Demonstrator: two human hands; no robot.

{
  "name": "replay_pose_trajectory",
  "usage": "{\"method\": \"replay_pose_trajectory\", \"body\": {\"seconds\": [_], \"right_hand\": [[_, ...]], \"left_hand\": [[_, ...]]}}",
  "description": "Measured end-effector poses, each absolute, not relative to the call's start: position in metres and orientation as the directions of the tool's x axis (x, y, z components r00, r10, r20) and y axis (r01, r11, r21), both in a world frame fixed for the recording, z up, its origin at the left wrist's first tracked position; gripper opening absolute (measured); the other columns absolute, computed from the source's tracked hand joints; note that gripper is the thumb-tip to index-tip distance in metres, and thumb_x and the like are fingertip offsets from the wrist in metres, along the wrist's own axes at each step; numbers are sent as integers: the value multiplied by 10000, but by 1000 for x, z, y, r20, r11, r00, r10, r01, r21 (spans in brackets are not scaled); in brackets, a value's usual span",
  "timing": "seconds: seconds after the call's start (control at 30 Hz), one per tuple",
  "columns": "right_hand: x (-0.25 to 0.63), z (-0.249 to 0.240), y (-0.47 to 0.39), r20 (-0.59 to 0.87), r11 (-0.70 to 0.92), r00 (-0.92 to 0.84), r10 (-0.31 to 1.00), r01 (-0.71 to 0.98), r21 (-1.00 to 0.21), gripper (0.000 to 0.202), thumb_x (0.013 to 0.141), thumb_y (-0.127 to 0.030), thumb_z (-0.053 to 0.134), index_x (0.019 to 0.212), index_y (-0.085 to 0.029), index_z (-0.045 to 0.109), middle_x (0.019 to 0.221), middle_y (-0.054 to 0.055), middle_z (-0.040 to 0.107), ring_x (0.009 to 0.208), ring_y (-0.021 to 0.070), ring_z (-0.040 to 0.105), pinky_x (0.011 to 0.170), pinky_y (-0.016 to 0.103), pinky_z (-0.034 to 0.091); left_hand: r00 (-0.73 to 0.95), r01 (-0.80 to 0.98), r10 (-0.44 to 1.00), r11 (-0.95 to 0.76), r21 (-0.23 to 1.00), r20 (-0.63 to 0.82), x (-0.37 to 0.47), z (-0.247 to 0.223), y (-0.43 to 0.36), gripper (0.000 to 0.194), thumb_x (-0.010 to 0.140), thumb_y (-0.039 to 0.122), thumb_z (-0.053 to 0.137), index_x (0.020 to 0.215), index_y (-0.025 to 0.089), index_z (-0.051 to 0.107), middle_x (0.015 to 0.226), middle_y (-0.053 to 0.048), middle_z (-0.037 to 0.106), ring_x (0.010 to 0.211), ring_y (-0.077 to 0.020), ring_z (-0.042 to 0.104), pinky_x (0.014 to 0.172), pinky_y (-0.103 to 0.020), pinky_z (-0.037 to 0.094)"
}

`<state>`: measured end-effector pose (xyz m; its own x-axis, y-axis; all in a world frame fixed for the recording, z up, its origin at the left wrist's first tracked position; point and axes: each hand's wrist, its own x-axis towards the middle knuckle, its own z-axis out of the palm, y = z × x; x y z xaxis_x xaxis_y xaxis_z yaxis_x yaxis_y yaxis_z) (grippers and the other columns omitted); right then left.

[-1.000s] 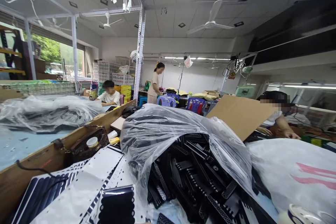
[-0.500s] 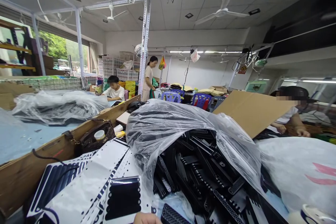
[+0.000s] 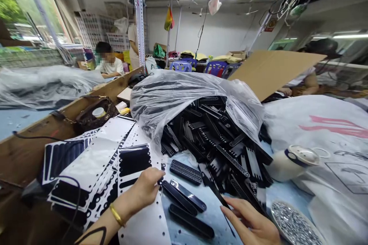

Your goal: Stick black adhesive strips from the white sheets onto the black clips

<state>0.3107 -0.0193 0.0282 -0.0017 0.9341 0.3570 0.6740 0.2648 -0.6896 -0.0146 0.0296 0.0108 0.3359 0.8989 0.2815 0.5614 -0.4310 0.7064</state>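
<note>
My left hand (image 3: 147,187), with a gold bangle at the wrist, is closed in a pinch over a white sheet of black stickers (image 3: 135,159). What its fingertips hold, if anything, is too small to make out. Between the thumb and fingers of my right hand (image 3: 251,220) is a thin black strip-like piece (image 3: 214,188), seen nearly edge-on. Several smooth black pieces (image 3: 191,221) and a dotted black piece (image 3: 186,172) lie between my hands on the blue table. Beyond them, black toothed plastic pieces (image 3: 201,132) spill from a clear plastic bag (image 3: 172,88).
An oval dish of small shiny bits (image 3: 296,222) sits at the right, below a white lidded cup (image 3: 287,164) and a white sack (image 3: 316,111). A wooden board (image 3: 64,120) edges the left side, with a brown bag (image 3: 96,115) beside it. Co-workers sit and stand beyond.
The view has tilted down towards the table. Both my hands now show fully, where only part of one hand showed at the bottom edge; a thin black piece is in my right hand.
</note>
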Motion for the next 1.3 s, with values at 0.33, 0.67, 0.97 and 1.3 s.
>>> {"method": "replay_pose_trajectory", "body": {"seconds": [0.33,0.67,0.97,1.3], "right_hand": [[297,4,-13,318,197,82,945,631,-750,397,744,-617,684,748,-235,794,683,49,770,532,190,706,463,217,566],[268,-8,1,241,222,-43,970,570,-791,331,781,-539,652,743,-238,785,661,42,764,565,210,716,530,258,580],[278,-3,26,331,261,-2,944,616,-743,387,808,-574,614,786,-227,783,729,72,770,597,206,721,514,251,577],[287,-15,37,380,471,-292,878,670,-573,211,865,-326,560,855,-216,739,795,72,760,704,205,736,612,270,596]], "left_hand": [[496,630,866,-414,657,71,21,16,32,357,655,50,579,978,157,689,813,-50,675,730,-202,612,707,-295,505],[517,624,845,-481,616,138,36,14,14,139,783,163,580,886,139,670,877,-124,660,856,-276,606,802,-407,514],[97,662,995,-92,744,37,33,-15,63,294,745,69,565,1007,144,677,809,-50,669,702,-189,609,723,-313,470],[150,566,988,-51,823,-42,34,-16,63,151,635,34,607,714,153,656,558,54,509,525,-123,508,565,-229,395]]}}
